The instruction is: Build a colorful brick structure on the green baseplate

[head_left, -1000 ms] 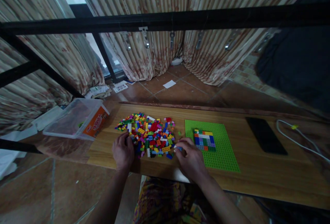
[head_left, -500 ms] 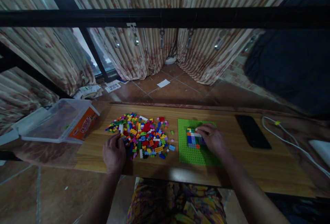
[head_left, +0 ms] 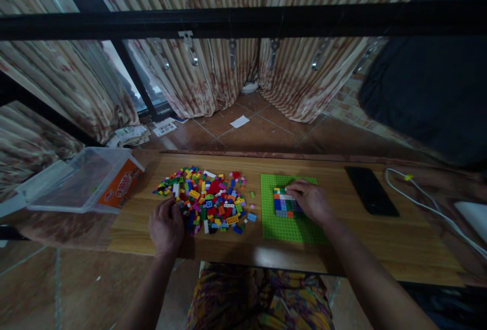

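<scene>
On the table, a low block of coloured toy bricks (head_left: 283, 203) sits on a green studded baseplate (head_left: 268, 226). My right hand (head_left: 310, 200) reaches over the block from the right, thumb and fingertips pinched together at its top edge. Whatever is between those fingertips is too small to make out, and the hand hides the block's right part. Farther left lies a loose pile of mixed bricks (head_left: 213, 200). My left hand (head_left: 166, 226) rests at the pile's left edge, fingers loosely bent, thumb apart, with no brick visible in it.
A clear plastic box (head_left: 81, 180) with an orange label stands left on the table. To the right lie a black phone (head_left: 371, 190) and a white cable (head_left: 422, 200). A dark rail (head_left: 243, 22) crosses beyond the table, before striped curtains (head_left: 182, 76).
The whole view has shifted slightly. My right hand stays pinched at the block's top edge, and my left hand keeps its place beside the pile.
</scene>
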`<state>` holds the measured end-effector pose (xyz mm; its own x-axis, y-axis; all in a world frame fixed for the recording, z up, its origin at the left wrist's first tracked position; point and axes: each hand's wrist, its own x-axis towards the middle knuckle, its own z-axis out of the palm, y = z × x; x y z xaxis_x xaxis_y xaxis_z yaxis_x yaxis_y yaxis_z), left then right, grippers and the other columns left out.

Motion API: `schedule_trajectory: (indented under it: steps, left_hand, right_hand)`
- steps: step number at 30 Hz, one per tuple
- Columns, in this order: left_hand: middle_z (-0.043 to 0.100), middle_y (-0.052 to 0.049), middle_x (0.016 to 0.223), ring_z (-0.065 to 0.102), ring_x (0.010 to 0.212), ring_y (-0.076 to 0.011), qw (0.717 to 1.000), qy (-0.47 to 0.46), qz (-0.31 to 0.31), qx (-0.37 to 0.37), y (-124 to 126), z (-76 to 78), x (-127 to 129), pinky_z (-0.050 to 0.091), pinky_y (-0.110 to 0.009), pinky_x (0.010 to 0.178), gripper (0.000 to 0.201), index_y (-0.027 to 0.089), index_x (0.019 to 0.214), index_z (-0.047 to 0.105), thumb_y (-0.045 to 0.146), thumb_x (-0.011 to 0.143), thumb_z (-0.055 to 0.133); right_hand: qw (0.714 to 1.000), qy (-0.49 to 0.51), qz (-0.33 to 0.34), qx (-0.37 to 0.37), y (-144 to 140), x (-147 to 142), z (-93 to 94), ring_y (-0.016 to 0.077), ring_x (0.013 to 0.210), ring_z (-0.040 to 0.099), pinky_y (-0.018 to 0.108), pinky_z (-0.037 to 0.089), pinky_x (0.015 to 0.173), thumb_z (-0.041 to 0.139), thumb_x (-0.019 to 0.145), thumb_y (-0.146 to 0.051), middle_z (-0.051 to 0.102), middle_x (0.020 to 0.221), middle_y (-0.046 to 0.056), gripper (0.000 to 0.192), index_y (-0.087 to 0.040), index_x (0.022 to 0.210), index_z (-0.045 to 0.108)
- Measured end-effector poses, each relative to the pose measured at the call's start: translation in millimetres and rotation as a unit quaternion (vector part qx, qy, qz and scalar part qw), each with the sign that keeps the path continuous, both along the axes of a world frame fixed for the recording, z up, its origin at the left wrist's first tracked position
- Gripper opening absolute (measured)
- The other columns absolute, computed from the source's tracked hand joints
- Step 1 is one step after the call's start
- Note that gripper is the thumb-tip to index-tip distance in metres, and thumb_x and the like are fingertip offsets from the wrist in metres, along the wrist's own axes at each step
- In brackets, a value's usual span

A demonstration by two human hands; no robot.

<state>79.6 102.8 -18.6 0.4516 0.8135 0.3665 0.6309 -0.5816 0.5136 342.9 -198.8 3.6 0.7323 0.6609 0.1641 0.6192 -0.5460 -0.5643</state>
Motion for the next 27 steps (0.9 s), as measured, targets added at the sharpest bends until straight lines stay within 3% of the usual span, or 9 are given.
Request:
schedule_trajectory:
  steps: [13,19,27]
  left_hand:
    - [0.067,-0.011,0.108,0.059,0.102,-0.0267,1.000,-0.005,0.000,0.003,-0.2,-1.5,-0.6,0.045,-0.041,0.092,0.031,0.017,0.101,0.066,0.035,0.088,0.044]
    - [0.068,-0.012,0.106,0.060,0.101,-0.0267,1.000,-0.010,-0.003,0.015,-0.3,-2.0,-0.2,0.045,-0.041,0.091,0.030,0.017,0.099,0.066,0.034,0.088,0.043]
    - [0.068,-0.011,0.105,0.060,0.100,-0.0263,1.000,-0.018,0.004,0.018,-2.8,-1.7,0.8,0.045,-0.041,0.091,0.029,0.018,0.098,0.066,0.032,0.088,0.043]
  right_hand:
    - [0.995,0.015,0.073,-0.071,5.4,14.0,11.9,0.0178,0.076,0.065,0.029,0.045,0.073,0.051,0.085,-0.027,0.073,0.085,0.002,0.024,-0.023,0.076,0.073]
    - [0.996,0.015,0.072,-0.040,5.8,9.3,12.1,0.0187,0.079,0.067,0.030,0.047,0.074,0.052,0.084,-0.026,0.074,0.086,0.003,0.022,-0.023,0.078,0.074]
    - [0.996,0.027,-0.067,0.059,-4.9,-2.4,13.2,0.0210,0.085,0.068,0.036,0.051,0.082,0.056,0.081,-0.034,0.075,0.092,0.004,0.021,-0.025,0.087,0.074]
